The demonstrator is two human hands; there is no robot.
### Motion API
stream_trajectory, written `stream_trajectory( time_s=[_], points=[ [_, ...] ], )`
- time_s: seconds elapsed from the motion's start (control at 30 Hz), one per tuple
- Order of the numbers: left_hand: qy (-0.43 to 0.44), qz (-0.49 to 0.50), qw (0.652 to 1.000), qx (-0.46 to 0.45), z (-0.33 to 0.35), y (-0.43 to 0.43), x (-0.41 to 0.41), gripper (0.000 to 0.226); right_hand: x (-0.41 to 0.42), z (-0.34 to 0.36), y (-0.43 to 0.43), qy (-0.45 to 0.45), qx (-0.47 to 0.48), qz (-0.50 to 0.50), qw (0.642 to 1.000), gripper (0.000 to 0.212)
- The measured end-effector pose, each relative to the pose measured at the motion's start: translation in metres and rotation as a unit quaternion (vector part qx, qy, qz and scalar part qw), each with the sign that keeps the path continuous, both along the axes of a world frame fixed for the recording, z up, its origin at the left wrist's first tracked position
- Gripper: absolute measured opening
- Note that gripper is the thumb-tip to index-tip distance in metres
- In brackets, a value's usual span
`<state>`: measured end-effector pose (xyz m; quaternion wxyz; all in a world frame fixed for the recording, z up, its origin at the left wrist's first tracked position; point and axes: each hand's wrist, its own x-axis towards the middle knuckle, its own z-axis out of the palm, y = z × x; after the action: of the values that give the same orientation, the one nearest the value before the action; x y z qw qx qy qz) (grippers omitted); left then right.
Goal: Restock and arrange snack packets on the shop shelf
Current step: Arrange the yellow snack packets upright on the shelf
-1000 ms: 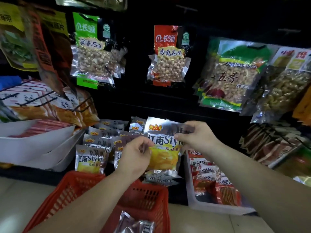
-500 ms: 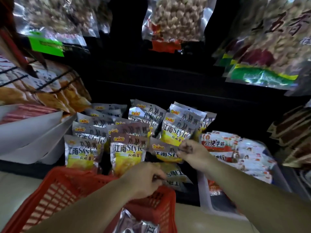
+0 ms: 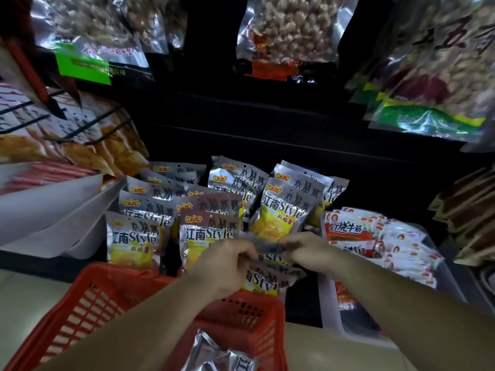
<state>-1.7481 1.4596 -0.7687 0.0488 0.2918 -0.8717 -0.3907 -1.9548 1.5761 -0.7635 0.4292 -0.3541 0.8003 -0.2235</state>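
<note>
Both arms reach forward, left hand [image 3: 230, 263] and right hand [image 3: 308, 250] each pinched on one silver packet [image 3: 267, 257].

A dark lower shelf [image 3: 308, 162] is seen carrying a crowd of silver-and-yellow "Style" snack packets [image 3: 284, 210], stood upright in overlapping rows, some leaning. Just to their right, a white tray [image 3: 332, 314] of red-and-white packets [image 3: 375, 236] is placed on the same shelf. At the left, white trays [image 3: 53, 210] of orange packets are set, tilted forward.
</note>
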Motion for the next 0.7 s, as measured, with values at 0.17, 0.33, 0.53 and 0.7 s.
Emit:
stream_trajectory(
  time_s=[0.17, 0.33, 0.53, 0.7],
  points=[
    [0.063, 0.042, 0.996, -0.040, 0.016, -0.006, 0.001, 0.020, -0.002, 0.011, -0.003, -0.025, 0.077, 0.033, 0.996, 0.038],
    [-0.014, -0.030, 0.999, -0.031, 0.026, -0.011, 0.003, 0.048, 0.000, 0.013, 0.002, -0.047, 0.103, 0.024, 0.993, 0.034],
    [-0.071, -0.061, 0.992, -0.079, 0.013, 0.001, 0.012, 0.026, 0.006, 0.006, 0.005, -0.047, 0.097, 0.031, 0.994, 0.032],
    [-0.077, -0.038, 0.995, -0.054, 0.023, 0.000, 0.009, 0.030, -0.002, 0.007, 0.006, 0.013, 0.053, 0.013, 0.998, 0.025]
  ],
)
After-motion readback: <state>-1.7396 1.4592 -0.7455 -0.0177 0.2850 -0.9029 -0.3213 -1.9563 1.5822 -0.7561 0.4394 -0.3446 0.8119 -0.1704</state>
